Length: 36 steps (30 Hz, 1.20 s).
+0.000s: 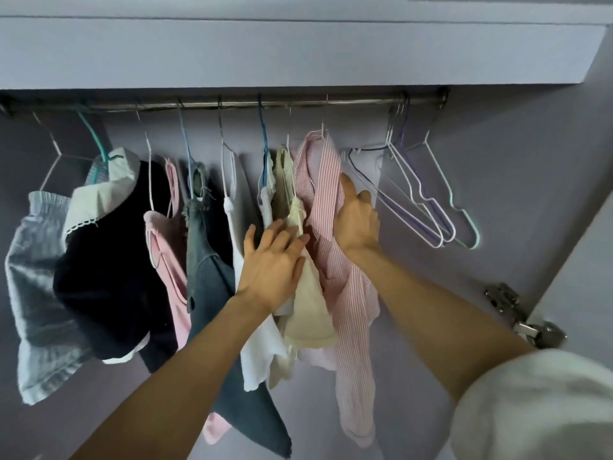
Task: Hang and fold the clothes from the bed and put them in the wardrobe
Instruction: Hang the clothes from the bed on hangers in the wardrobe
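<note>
Head camera view, no legible labels: the left hand (pixel 270 263) lies flat, fingers straight, against a cream top (pixel 306 313) on the wardrobe rail (pixel 232 103). Beside it, the right hand (pixel 356 217) presses, loosely open, on a pink striped shirt (pixel 326 180). Empty hangers (pixel 428 200) hang rightward.

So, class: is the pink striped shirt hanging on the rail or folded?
Hanging. The pink striped shirt droops from a hanger on the rail, one sleeve dangling; the right hand rests on it.
</note>
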### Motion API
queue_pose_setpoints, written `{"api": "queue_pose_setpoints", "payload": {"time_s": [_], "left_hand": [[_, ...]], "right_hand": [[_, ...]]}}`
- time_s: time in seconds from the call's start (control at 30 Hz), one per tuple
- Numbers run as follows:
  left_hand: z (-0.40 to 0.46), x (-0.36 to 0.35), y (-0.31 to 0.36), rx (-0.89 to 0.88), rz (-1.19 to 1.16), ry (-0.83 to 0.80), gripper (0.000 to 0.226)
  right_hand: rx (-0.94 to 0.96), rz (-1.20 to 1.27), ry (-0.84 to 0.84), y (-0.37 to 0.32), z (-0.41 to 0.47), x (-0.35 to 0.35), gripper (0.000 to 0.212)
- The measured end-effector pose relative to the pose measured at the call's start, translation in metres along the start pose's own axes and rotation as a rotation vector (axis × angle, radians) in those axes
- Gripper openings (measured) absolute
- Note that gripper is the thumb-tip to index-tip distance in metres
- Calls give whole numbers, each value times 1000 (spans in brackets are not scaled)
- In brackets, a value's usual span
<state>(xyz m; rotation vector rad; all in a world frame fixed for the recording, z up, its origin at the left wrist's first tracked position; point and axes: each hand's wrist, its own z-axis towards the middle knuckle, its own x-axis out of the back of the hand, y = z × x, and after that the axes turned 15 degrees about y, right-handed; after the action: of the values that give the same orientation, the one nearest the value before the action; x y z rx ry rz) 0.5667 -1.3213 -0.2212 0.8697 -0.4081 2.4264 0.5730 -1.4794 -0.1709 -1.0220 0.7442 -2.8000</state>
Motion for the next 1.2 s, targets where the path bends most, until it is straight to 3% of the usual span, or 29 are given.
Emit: {"api": "queue_pose_setpoints", "payload": {"time_s": [0.1,0.3,0.47,0.6,0.7,0.8,1.03,1.17,1.2], "left_hand": [[0,-1,0,-15,-3,54,33],[-5,13,1,23,-20,17,45],[-19,42,7,112,-62,6,42],[-53,77,14,253,-158,32,45],[-93,110,19,388,-216,45,43],[-144,143,22,543,-282,-5,40],[-268,221,38,861,-160,-130,38],[-356,284,66,1165,-22,-113,35],[-389,311,86,1314,38,-71,35]], "right_hand": [[-31,-5,-42,-6,10,-2,65],[55,-79,-172,-2,-10,0,78],[142,-176,-201,4,-52,31,68],[140,-53,-141,2,-96,69,52],[118,171,-146,-8,-137,98,46],[93,308,-354,-21,-182,123,30],[218,449,-808,-52,-279,133,25],[375,491,-1093,-76,-350,133,25],[463,514,-1190,-88,-377,139,26]]}}
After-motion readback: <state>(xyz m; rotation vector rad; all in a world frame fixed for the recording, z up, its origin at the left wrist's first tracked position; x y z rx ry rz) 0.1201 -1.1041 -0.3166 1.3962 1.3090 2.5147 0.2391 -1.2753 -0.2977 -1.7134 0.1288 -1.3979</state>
